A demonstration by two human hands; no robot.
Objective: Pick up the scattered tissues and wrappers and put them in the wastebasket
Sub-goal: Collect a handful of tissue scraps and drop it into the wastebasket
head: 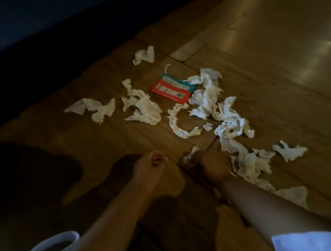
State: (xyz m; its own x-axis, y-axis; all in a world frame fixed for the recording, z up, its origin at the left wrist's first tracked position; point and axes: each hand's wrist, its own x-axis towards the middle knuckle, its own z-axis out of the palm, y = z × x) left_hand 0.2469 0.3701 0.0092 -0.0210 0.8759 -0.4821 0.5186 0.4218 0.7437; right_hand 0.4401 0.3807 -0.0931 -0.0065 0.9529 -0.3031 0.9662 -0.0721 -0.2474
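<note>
Tissues (205, 97): white, crumpled, scattered on wooden floor (275, 32) around a red-teal wrapper (173, 89). Likely featherlight, soft, tearable; take by bunched middles. Wrapper probably slick; lift by an edge. Right grip (210, 165) pinches one scrap (189, 154); left grip (148, 167) curled, contents indiscernible.

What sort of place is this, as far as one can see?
Probably a dim room indoors, perhaps in a home: a wooden plank floor, with crumpled tissues and a red wrapper lying on it.
</note>
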